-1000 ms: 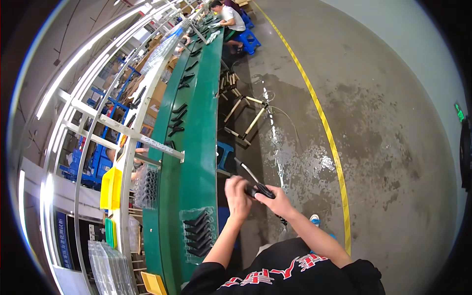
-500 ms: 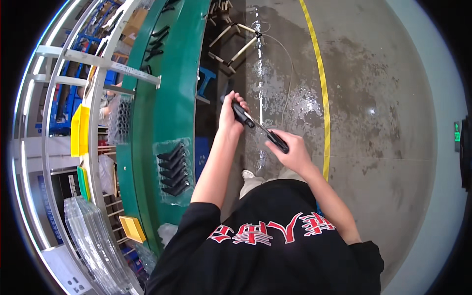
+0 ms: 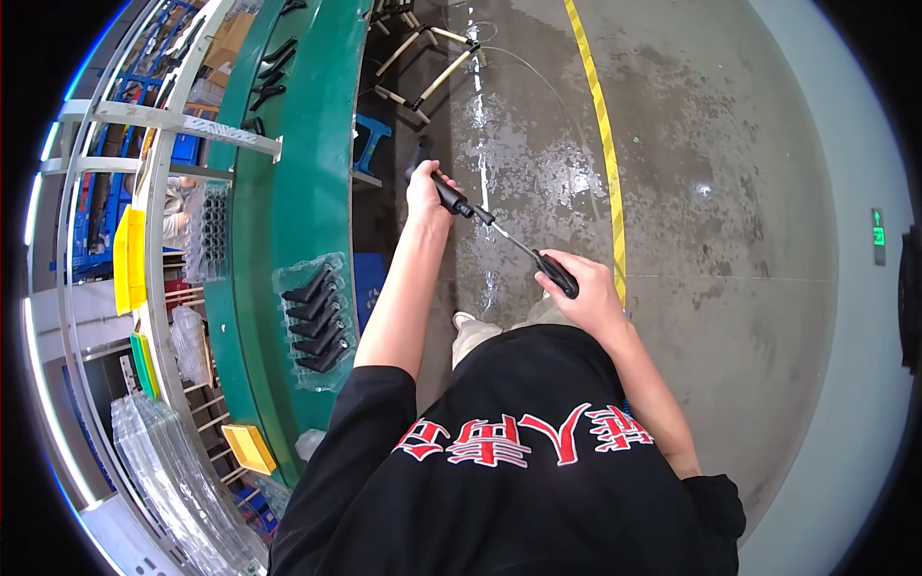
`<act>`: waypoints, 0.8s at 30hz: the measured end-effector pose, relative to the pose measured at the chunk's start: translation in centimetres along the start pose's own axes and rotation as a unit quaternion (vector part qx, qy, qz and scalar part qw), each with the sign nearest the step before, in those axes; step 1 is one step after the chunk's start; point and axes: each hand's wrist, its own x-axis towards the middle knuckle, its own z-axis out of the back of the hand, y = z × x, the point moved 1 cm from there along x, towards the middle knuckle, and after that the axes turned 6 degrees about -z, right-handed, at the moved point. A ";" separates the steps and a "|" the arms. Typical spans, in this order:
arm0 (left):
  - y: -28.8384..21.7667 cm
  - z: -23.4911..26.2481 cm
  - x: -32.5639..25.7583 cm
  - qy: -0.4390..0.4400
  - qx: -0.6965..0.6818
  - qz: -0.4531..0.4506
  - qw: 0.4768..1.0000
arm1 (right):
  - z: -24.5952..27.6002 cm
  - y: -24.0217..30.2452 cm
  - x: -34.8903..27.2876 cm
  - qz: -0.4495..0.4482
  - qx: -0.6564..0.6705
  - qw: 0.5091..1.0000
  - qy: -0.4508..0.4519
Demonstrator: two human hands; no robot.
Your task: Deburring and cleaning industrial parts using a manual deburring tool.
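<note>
Steadying, I'd say, a black tubular plastic part (image 3: 452, 199), the left hand (image 3: 424, 196) clamps its grip round it, while the right hand (image 3: 588, 291) clasps a black-handled, metal-shafted tool (image 3: 558, 275) aimed leftward.

Bright glare on glossy floor (image 3: 567, 182)

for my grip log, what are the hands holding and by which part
The left hand holds a black part around its middle, both ends showing; the right hand holds a thin-shafted tool by its black handle.
</note>
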 end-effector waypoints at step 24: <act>2.2 -0.4 1.2 0.061 -0.119 -0.100 0.986 | 1.2 -2.5 1.2 0.007 -0.099 0.994 0.047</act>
